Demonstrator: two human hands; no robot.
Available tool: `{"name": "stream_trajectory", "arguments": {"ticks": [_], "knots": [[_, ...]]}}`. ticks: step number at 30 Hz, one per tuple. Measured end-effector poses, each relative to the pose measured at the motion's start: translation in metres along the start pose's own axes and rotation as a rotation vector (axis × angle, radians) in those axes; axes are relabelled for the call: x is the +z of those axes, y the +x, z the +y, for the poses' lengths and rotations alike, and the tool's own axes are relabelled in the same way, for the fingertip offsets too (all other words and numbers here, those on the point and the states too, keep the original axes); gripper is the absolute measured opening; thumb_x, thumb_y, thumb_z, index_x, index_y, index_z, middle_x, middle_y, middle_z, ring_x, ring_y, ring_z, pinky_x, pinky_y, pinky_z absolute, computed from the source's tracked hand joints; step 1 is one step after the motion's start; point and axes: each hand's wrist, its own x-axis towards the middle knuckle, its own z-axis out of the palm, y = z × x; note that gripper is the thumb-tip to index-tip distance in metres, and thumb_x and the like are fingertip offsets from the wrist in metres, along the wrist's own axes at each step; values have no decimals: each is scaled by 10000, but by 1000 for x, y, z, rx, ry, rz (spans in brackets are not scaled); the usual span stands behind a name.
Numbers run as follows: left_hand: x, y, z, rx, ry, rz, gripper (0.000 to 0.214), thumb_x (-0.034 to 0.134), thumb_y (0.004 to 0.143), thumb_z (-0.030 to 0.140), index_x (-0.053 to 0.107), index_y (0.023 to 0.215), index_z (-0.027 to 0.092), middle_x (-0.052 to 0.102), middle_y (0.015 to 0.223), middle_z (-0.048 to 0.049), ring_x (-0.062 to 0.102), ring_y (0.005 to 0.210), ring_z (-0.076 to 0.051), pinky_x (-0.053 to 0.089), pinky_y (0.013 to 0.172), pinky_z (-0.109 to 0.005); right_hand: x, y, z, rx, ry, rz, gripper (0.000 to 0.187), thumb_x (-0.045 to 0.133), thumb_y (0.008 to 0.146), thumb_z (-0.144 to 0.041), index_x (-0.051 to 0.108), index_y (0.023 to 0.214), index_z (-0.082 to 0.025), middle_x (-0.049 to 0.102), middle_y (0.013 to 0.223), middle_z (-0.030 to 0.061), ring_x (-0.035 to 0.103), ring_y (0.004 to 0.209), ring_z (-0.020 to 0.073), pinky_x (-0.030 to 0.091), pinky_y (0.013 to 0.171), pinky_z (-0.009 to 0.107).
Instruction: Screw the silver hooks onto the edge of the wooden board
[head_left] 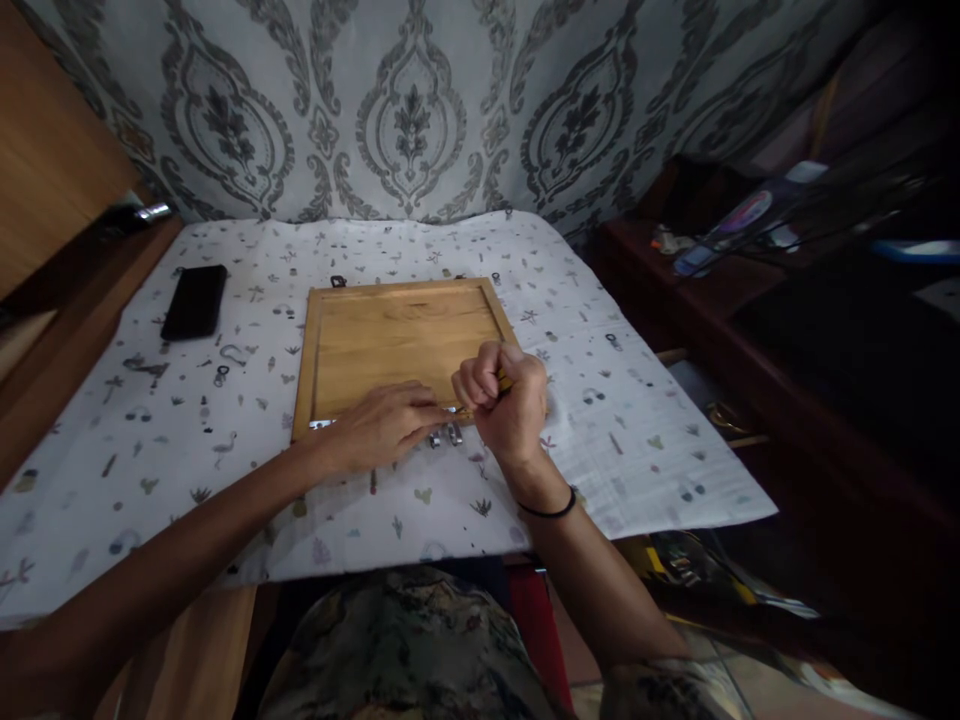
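Observation:
A wooden framed panel [405,335] lies on the cloth-covered table in front of me. My left hand [386,425] rests along its near edge, fingers stretched out to the right, beside a small metal plate [322,424] on that edge. My right hand [510,395] is closed in a fist around a screwdriver [505,380] with a yellow and black handle. Its thin shaft reaches left towards my left fingertips; the tip is too small to make out. Small shiny metal latches [454,434] lie on the cloth just below the panel's edge.
A black phone [194,302] lies at the left of the patterned white cloth [600,450]. A dark padlock-like piece [338,282] sits behind the panel. At the right, a bottle [739,225] lies on a dark red surface. A wallpapered wall [412,110] closes off the back.

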Motion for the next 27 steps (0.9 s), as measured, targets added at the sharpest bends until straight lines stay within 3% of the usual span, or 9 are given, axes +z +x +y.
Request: {"name": "stream_trajectory", "arguments": {"ticks": [10, 16, 23, 27], "knots": [[-5, 1, 4, 49, 239, -55, 384, 373, 1116, 311, 728, 1134, 165, 735, 1076, -94, 675, 984, -222, 547, 882, -369, 1, 0, -1, -11, 6, 7, 599, 666, 894, -527, 323, 505, -227, 205, 455, -89, 151, 396, 61, 174, 408, 232], [-5, 2, 11, 106, 409, -104, 277, 439, 1101, 277, 690, 1174, 186, 749, 1034, -64, 638, 967, -233, 498, 835, -377, 1, -1, 0, -18, 2, -2, 617, 672, 893, -538, 315, 500, -224, 208, 459, -88, 154, 398, 58, 184, 411, 233], [-4, 5, 11, 111, 367, -109, 234, 495, 1079, 250, 720, 1092, 187, 756, 1057, -62, 648, 1002, -236, 514, 852, -377, 1, 0, 1, -30, 6, -28, 638, 659, 918, -572, 320, 507, -221, 200, 455, -87, 149, 389, 60, 176, 406, 234], [-2, 1, 7, 78, 275, -26, 309, 453, 1095, 305, 725, 1148, 170, 745, 1089, -93, 658, 1006, -231, 544, 862, -380, 0, 0, 0, -6, -13, -13, 674, 650, 909, -644, 305, 511, -225, 190, 452, -90, 143, 382, 62, 181, 399, 230]]}}
